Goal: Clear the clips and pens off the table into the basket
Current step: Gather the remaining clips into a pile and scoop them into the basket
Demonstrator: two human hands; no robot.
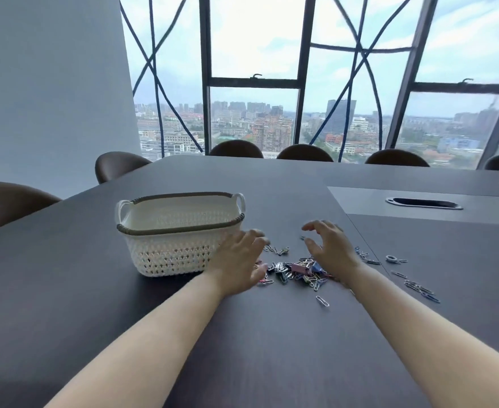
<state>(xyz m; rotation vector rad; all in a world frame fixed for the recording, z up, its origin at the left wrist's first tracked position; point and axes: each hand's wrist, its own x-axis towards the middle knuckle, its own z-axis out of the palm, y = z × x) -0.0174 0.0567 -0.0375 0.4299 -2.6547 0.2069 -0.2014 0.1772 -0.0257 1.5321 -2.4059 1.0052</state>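
Two bare hands, left hand (236, 254) and right hand (329, 245), flank a pile of clips (295, 270) on the dark worktop (272, 348). Fingers of both are spread, holding nothing. A white basket (177, 234) stands just left.

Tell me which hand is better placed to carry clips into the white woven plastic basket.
The left hand: it hovers right beside the white woven plastic basket, while the right hand is across the clip pile.

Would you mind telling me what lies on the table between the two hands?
In the head view, a heap of clips lies between the left hand and right hand.
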